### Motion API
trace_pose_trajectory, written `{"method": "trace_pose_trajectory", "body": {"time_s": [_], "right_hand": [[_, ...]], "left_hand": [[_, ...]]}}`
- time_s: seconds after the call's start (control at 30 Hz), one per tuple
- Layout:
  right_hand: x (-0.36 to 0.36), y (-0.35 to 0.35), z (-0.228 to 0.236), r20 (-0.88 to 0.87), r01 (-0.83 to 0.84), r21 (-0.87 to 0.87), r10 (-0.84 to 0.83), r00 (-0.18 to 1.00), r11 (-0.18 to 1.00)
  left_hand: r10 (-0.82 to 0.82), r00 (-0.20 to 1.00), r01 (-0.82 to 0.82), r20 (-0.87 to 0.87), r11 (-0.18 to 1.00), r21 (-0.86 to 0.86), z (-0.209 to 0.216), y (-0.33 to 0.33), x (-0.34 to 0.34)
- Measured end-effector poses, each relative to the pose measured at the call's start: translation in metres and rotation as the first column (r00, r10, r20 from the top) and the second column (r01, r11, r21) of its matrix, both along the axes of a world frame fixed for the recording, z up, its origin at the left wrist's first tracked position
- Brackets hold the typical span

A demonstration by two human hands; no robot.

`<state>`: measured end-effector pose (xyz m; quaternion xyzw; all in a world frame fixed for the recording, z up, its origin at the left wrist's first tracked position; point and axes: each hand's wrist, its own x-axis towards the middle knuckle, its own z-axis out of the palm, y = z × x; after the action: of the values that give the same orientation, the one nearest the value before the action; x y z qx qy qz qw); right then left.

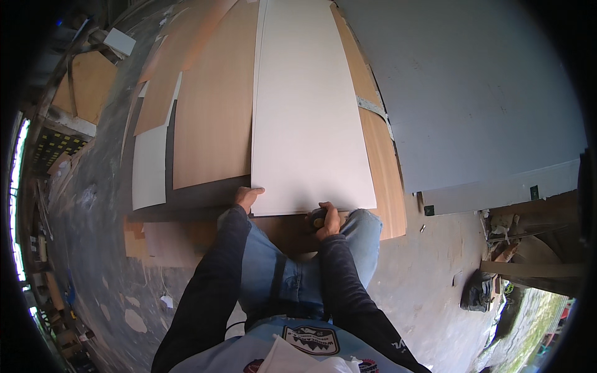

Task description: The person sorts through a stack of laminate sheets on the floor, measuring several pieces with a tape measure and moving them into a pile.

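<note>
A long white panel (311, 112) lies lengthwise away from me on a stack of sheets, its near edge just in front of my knees. My left hand (249, 198) is closed on the panel's near left corner, thumb on the top face. By the near edge, right of the middle, my right hand (329, 222) is wrapped round a dark rounded hand tool (316, 218) with a brownish spot. The tool is small and partly covered by my fingers, so its exact kind cannot be made out. It sits close against the panel's edge.
Wood-grain sheets (214, 105) and a smaller white sheet (149, 168) lie left of the panel. A metal strip (372, 108) crosses a wood-grain board (382, 168) on the right. Beyond stands a large grey-topped surface (466, 93). A black bag (477, 291) rests on the floor.
</note>
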<state>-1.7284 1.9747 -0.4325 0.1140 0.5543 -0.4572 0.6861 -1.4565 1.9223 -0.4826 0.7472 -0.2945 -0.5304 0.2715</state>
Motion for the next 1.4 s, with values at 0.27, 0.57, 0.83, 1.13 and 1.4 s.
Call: {"method": "trace_pose_trajectory", "body": {"time_s": [0.27, 0.57, 0.83, 1.13, 1.4], "right_hand": [[-0.012, -0.018, 0.093, 0.153, 0.155, -0.552, -0.083, 0.985, 0.819], [-0.032, -0.069, 0.049, 0.262, 0.226, -0.530, -0.095, 0.960, 0.818], [0.040, -0.093, -0.062, 0.292, 0.248, -0.261, -0.168, 0.941, 0.933], [0.081, -0.134, -0.052, 0.321, 0.146, -0.249, -0.060, 0.945, 0.958], [0.072, -0.169, 0.029, 0.179, -0.261, -0.497, 0.392, 0.903, 0.828]], "left_hand": [[-0.121, 0.857, -0.028, -0.500, 0.960, -0.279, 0.158, -0.068, 0.007], [0.056, 0.638, -0.392, -0.768, 0.882, -0.262, 0.321, -0.182, -0.038], [0.200, 0.395, -0.651, -0.897, 0.749, -0.120, 0.337, -0.203, -0.031], [0.262, 0.382, -0.689, -0.886, 0.720, -0.085, 0.317, -0.198, -0.005], [0.184, 0.464, -0.583, -0.867, 0.800, -0.142, 0.321, -0.207, -0.023]]}}
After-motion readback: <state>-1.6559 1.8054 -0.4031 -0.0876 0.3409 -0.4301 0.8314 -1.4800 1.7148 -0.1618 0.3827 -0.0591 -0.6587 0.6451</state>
